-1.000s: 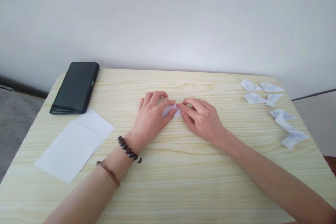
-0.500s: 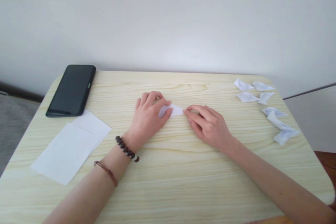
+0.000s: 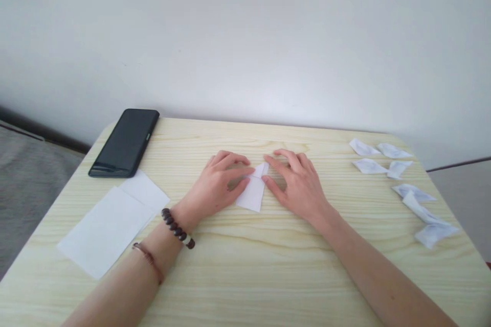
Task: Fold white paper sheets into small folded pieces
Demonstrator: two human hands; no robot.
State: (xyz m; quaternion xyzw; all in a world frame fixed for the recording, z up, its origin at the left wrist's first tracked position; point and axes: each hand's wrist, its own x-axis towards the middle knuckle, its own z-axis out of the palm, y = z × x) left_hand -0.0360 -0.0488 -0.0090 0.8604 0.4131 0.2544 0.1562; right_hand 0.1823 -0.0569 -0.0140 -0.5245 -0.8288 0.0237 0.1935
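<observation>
A small piece of folded white paper (image 3: 251, 195) lies on the table between my hands, with a crease across it and a narrower part at its far end. My left hand (image 3: 220, 181) grips its left edge between thumb and forefinger. From the other side, my right hand (image 3: 295, 181) has its thumb and forefinger at the paper's right edge, near the narrow end. The other fingers of both hands are loosely curled. Part of the paper is hidden under the left fingertips.
Several folded white paper pieces (image 3: 369, 166) lie at the table's right side. On the left are flat white paper sheets (image 3: 107, 230), with a black phone (image 3: 125, 140) just beyond them. A white wall (image 3: 245, 46) stands behind the wooden table (image 3: 245, 276).
The folded paper has turned, and a wider part of it now points towards me. My right hand's fingers have spread along its edge. The whole view has shifted slightly.
</observation>
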